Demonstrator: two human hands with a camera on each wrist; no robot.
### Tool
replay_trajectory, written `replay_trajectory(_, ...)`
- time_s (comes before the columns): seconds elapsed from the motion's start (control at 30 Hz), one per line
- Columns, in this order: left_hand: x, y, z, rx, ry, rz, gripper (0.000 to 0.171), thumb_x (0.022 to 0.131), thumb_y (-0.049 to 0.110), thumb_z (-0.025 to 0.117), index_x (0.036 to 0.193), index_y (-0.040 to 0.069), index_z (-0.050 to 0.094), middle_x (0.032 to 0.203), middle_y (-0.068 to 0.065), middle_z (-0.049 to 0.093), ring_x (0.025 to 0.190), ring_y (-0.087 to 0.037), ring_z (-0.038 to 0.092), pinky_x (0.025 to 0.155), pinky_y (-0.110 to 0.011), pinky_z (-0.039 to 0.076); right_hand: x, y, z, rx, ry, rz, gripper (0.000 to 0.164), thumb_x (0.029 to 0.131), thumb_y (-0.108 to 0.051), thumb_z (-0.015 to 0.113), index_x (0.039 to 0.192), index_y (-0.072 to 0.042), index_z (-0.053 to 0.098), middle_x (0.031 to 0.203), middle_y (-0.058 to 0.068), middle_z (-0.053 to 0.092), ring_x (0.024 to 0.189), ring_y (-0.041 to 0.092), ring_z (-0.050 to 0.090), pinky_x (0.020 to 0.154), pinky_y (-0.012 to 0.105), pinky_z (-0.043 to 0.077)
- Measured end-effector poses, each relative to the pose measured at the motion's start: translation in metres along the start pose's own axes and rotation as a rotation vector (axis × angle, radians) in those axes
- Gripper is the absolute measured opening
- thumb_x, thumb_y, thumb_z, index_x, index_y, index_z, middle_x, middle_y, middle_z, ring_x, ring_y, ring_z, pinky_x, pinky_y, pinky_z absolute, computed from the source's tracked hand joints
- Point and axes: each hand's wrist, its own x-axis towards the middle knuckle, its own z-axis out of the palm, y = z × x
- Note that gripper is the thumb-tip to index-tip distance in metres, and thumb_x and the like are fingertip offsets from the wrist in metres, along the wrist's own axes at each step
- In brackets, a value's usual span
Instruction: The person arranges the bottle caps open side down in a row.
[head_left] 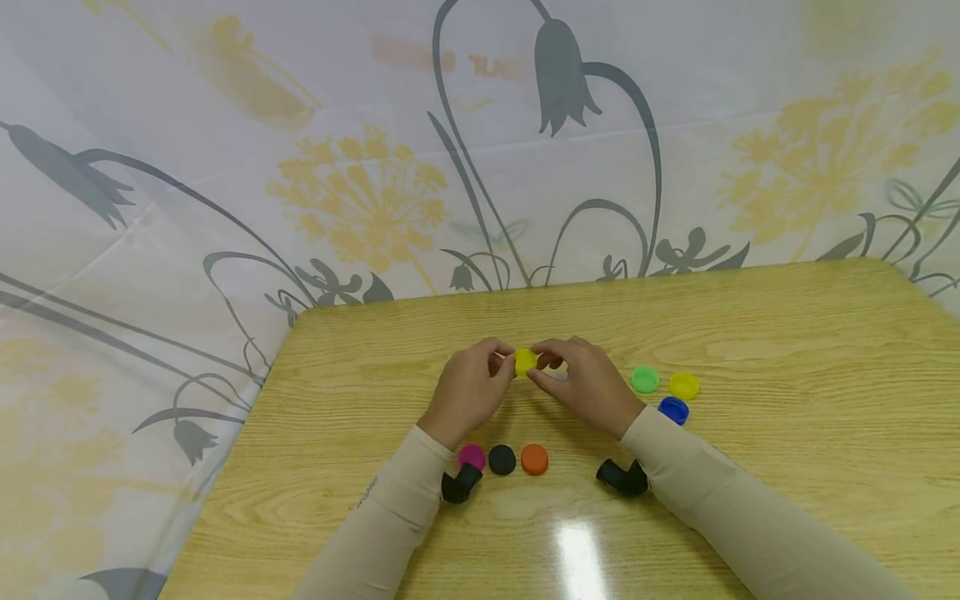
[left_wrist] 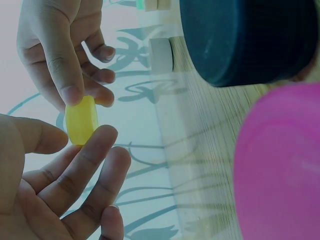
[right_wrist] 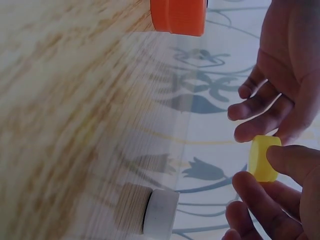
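A small yellow bottle cap (head_left: 525, 362) is held above the table between both hands. My left hand (head_left: 470, 387) pinches its left edge between thumb and fingers. From the right, my right hand (head_left: 588, 385) pinches the opposite edge. In the left wrist view, the yellow cap (left_wrist: 81, 120) sits between the fingertips of the two hands. The right wrist view shows my right thumb across the yellow cap's (right_wrist: 263, 158) side. A white cap (right_wrist: 161, 214) stands on the table, mostly hidden behind my right hand in the head view.
Nearer me lie a pink cap (head_left: 471, 456), a black cap (head_left: 502, 460) and an orange cap (head_left: 535, 459) in a row. Right of my right hand are a green cap (head_left: 645, 380), another yellow cap (head_left: 684, 386) and a blue cap (head_left: 673, 410). Patterned cloth (head_left: 480, 167) hangs behind the wooden table (head_left: 337, 400).
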Motion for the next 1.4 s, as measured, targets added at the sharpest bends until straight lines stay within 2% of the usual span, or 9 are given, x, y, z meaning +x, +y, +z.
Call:
replay_trajectory(0.27, 0.000, -0.001, 0.000, -0.025, -0.014, -0.002, 0.022, 0.103, 0.023, 0.057, 0.116, 0.009, 0.068, 0.094, -0.006, 0.075, 0.061, -0.008, 0.060, 0.057, -0.024, 0.050, -0.001, -0.002, -0.001, 0.021, 0.011, -0.006, 0.033, 0.091, -0.019, 0.074, 0.121, -0.004, 0.070, 0.095, 0.006, 0.075, 0.089, 0.024, 0.067, 0.076, 0.040, 0.055)
replay_trajectory(0.53, 0.002, 0.000, -0.002, -0.085, -0.009, 0.001, 0.024, 0.102, 0.023, 0.059, 0.120, 0.009, 0.066, 0.097, -0.005, 0.076, 0.079, -0.015, 0.068, 0.065, -0.026, 0.053, -0.001, 0.000, -0.002, 0.135, 0.058, -0.025, 0.031, 0.091, -0.014, 0.074, 0.121, -0.005, 0.068, 0.088, 0.004, 0.076, 0.081, 0.018, 0.071, 0.083, 0.049, 0.055)
replay_trajectory(0.67, 0.002, 0.001, -0.002, -0.114, -0.006, 0.005, 0.026, 0.103, 0.023, 0.058, 0.123, 0.009, 0.064, 0.100, -0.005, 0.077, 0.089, -0.019, 0.070, 0.071, -0.030, 0.055, -0.001, -0.001, -0.003, 0.179, 0.079, -0.020, 0.031, 0.090, -0.012, 0.074, 0.120, -0.006, 0.067, 0.084, 0.003, 0.076, 0.074, 0.016, 0.069, 0.080, 0.048, 0.055)
replay_trajectory(0.83, 0.001, 0.001, -0.003, -0.124, 0.009, 0.019, 0.026, 0.102, 0.024, 0.059, 0.125, 0.011, 0.064, 0.103, -0.005, 0.076, 0.092, -0.019, 0.070, 0.077, -0.034, 0.057, -0.001, -0.003, -0.005, 0.196, 0.070, 0.002, 0.032, 0.091, -0.011, 0.074, 0.122, -0.005, 0.067, 0.085, 0.002, 0.076, 0.074, 0.016, 0.068, 0.079, 0.047, 0.055)
replay_trajectory(1.03, 0.001, 0.002, -0.003, -0.144, 0.022, 0.017, 0.028, 0.101, 0.026, 0.061, 0.126, 0.014, 0.063, 0.104, -0.004, 0.074, 0.094, -0.018, 0.068, 0.076, -0.032, 0.057, 0.000, -0.003, -0.008, 0.264, 0.029, 0.068, 0.034, 0.094, -0.012, 0.070, 0.127, -0.007, 0.064, 0.092, 0.007, 0.077, 0.076, 0.016, 0.066, 0.076, 0.036, 0.053)
replay_trajectory(1.13, 0.001, 0.003, -0.003, -0.153, 0.029, 0.015, 0.029, 0.100, 0.026, 0.062, 0.127, 0.014, 0.062, 0.104, -0.004, 0.074, 0.094, -0.019, 0.068, 0.076, -0.030, 0.057, 0.000, -0.001, -0.010, 0.369, -0.014, 0.118, 0.034, 0.098, -0.014, 0.064, 0.131, -0.009, 0.061, 0.099, 0.013, 0.076, 0.083, 0.025, 0.068, 0.065, 0.030, 0.050)
replay_trajectory(1.23, 0.001, 0.003, -0.004, -0.154, 0.036, 0.014, 0.032, 0.099, 0.027, 0.064, 0.128, 0.013, 0.062, 0.104, -0.004, 0.073, 0.094, -0.019, 0.068, 0.076, -0.029, 0.057, 0.000, -0.001, -0.012, 0.479, -0.050, 0.169, 0.032, 0.102, -0.018, 0.057, 0.133, -0.011, 0.059, 0.104, 0.016, 0.075, 0.094, 0.032, 0.069, 0.060, 0.031, 0.048)
replay_trajectory(1.4, 0.001, 0.003, -0.004, -0.131, 0.048, 0.032, 0.032, 0.096, 0.026, 0.068, 0.126, 0.012, 0.067, 0.102, -0.004, 0.075, 0.092, -0.018, 0.068, 0.074, -0.030, 0.057, 0.000, -0.001, -0.014, 0.541, -0.079, 0.216, 0.032, 0.106, -0.028, 0.050, 0.132, -0.012, 0.059, 0.104, 0.014, 0.075, 0.099, 0.032, 0.068, 0.079, 0.042, 0.055)
